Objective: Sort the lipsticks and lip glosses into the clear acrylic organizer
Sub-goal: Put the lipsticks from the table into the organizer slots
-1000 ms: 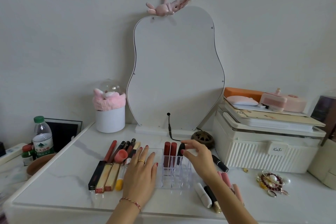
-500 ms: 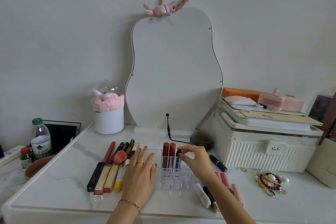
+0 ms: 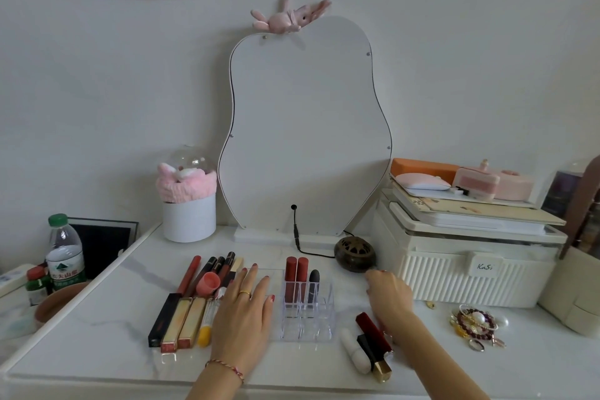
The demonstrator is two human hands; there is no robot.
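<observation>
At the far left, about nine o'clock from the organizer, we see a water bottle [image 3: 65, 252] with a green cap standing off the white tabletop [image 3: 97, 344]. Nearer the middle, a row of long lip glosses and lipsticks [image 3: 191, 302] lies flat on the tabletop, its near ends toward six o'clock. At twelve o'clock from this row stands a white cylinder [image 3: 189, 217] capped with a pink plush band.

Our left hand [image 3: 244, 312] rests palm down with fingers spread, covering the right edge of the row and touching the left side of the clear acrylic organizer [image 3: 305, 312]; it grips nothing. The organizer sits at the table's centre, directly below the curved mirror [image 3: 305, 127]. In its back row, at twelve o'clock, stand two red lipsticks [image 3: 296, 273] side by side and one dark lipstick [image 3: 314, 281] just to their right, all upright.

At three o'clock from the organizer, our right hand [image 3: 388, 297] hovers low over the table, fingers curled; we cannot tell whether it pinches anything. Beside it lie a dark red lipstick [image 3: 373, 331], a black and gold lipstick [image 3: 373, 357] and a white tube [image 3: 355, 351]. Further right stand a ribbed white storage box [image 3: 467, 273] and a heap of bracelets [image 3: 477, 325].
</observation>
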